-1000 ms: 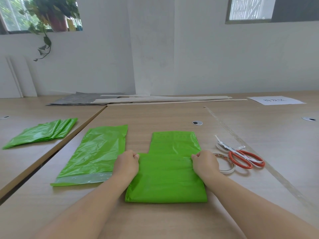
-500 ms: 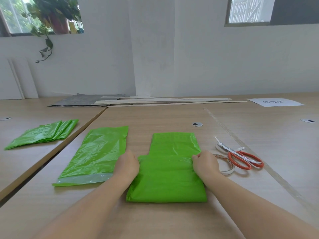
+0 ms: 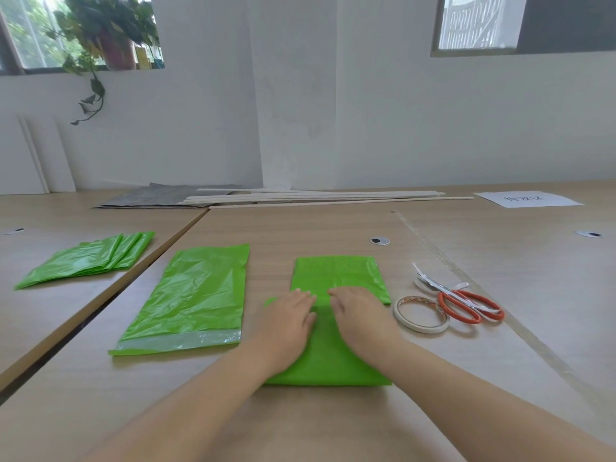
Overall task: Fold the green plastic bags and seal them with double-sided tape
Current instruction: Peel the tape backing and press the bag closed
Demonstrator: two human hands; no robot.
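Green plastic bag point(image 3: 336, 275) | glossy folded rectangle | left hand point(image 3: 287, 316), right hand point(image 3: 361, 315) flat

- This looks like an office or a plain workroom, used for simple handwork.
- Two light wooden desks stand side by side. The tabletop point(image 3: 300, 228) has a round cable grommet point(image 3: 379, 241), as office desks have.
- The wall point(image 3: 400, 128) is bare and white, with a high window point(image 3: 476, 21) and a potted plant point(image 3: 106, 31) at another window.
- White boards point(image 3: 40, 155) lean on the wall. Long wooden strips point(image 3: 316, 197) and a grey sheet point(image 3: 156, 196) lie at the back.
- A paper sheet point(image 3: 526, 199) with writing, scissors point(image 3: 466, 303) and a tape roll point(image 3: 421, 314) lie on the tabletop.
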